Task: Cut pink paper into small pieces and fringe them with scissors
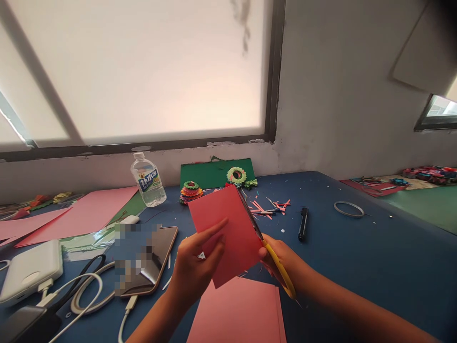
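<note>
My left hand [200,257] grips a red sheet of paper [228,233], with the thumb and index finger lying over its face and the other fingers behind it. In my right hand [282,257] is a pair of scissors [280,267] with yellow handles. Their dark blades run along the right edge of the red paper, touching it. Whether the blades are parted cannot be made out. Below the held sheet, a stack of pink paper [237,312] lies on the blue table [342,276].
A water bottle [148,181] stands at the back left, behind a phone [157,267] and a white power bank [32,271] with cables. Paper strips [267,207], a black pen [303,224] and a ring [349,208] lie to the right. Behind are folded paper rings [191,192] and a green board [210,175].
</note>
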`<action>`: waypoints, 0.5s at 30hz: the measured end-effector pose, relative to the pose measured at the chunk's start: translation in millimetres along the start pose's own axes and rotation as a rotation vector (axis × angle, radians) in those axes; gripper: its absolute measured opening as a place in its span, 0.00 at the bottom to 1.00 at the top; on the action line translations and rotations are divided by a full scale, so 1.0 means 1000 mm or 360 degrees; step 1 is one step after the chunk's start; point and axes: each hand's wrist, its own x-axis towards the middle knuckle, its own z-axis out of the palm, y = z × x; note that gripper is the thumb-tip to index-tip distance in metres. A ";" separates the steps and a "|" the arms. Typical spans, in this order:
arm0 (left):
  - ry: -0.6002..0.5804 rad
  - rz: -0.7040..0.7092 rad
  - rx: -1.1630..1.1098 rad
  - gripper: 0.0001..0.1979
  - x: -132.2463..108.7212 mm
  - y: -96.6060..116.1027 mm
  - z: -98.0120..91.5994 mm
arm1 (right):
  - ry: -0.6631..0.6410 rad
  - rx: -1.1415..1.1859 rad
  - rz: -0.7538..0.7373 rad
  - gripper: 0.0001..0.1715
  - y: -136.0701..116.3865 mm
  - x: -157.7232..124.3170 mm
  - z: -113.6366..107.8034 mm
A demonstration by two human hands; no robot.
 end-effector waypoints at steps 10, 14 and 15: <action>-0.0072 0.0040 0.0045 0.14 -0.002 0.002 0.000 | 0.0043 0.0124 0.0041 0.23 -0.001 0.000 0.001; -0.0082 0.0069 0.0063 0.14 -0.001 0.004 -0.001 | 0.0052 0.0208 0.0066 0.16 0.003 0.002 0.001; -0.0079 0.0075 0.0071 0.14 -0.001 0.005 -0.001 | 0.0040 0.0223 0.0075 0.15 0.003 0.002 0.000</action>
